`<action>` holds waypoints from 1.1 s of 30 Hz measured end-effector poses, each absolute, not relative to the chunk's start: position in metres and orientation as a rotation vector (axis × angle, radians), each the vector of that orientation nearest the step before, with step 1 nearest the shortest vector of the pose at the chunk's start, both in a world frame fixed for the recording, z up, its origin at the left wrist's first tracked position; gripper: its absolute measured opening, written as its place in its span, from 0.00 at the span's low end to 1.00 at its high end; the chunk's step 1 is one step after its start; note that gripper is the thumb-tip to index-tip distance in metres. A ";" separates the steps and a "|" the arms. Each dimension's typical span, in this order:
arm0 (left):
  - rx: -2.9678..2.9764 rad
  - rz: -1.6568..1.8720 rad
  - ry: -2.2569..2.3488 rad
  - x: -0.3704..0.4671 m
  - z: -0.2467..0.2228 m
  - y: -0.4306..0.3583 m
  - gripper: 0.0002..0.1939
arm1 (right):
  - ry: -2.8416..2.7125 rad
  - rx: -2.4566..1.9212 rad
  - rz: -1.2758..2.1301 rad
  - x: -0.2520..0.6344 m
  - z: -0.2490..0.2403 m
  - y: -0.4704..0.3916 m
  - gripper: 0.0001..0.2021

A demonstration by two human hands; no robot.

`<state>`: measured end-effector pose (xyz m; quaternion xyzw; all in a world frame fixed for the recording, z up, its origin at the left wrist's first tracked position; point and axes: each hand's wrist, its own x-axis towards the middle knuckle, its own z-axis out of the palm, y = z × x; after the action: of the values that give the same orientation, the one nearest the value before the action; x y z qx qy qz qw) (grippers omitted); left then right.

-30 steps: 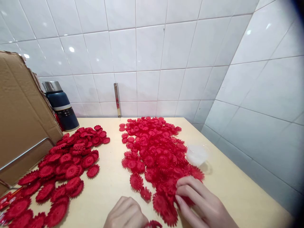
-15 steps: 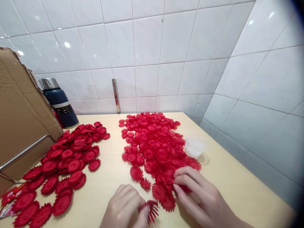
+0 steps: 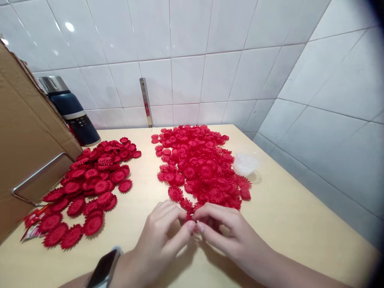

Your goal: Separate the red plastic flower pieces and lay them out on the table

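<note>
My left hand (image 3: pixel 163 236) and my right hand (image 3: pixel 229 232) meet at the near end of a large heap of red fringed discs (image 3: pixel 204 172). Both are closed in a pinch, fingertips almost touching. Between them is a small red fringed piece (image 3: pixel 189 216), mostly covered by the fingers. A second pile of red discs (image 3: pixel 93 186), which look thicker, lies to the left. Part of the large heap is hidden behind my right hand.
A cardboard box (image 3: pixel 33 132) with a metal wire frame (image 3: pixel 42 176) stands at the left, a dark blue bottle (image 3: pixel 76 116) behind it. Red wrappers (image 3: pixel 34 224) lie beside the left pile. A translucent white container (image 3: pixel 246 163) sits right of the heap.
My hands have come together from apart, the left bringing its red piece up and right, the right moving left off the heap. The camera view has tipped downward.
</note>
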<state>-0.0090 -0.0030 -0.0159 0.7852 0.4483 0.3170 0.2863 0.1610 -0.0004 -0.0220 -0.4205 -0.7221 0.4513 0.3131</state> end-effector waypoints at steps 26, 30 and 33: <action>2.250 0.734 1.037 -0.007 -0.017 -0.005 0.02 | -1.427 -1.006 1.737 0.168 -0.030 -0.003 0.08; 2.168 0.765 1.062 -0.008 -0.016 -0.004 0.02 | -1.498 -1.014 1.656 0.170 -0.031 -0.005 0.06; 2.136 0.813 1.100 -0.009 -0.017 -0.004 0.07 | -1.565 -0.991 1.591 0.172 -0.031 -0.006 0.05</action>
<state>-0.0093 -0.0040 -0.0172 0.8038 0.4140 0.3061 0.2980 0.1720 -0.0062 -0.0309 -0.3811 -0.6022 0.6122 0.3426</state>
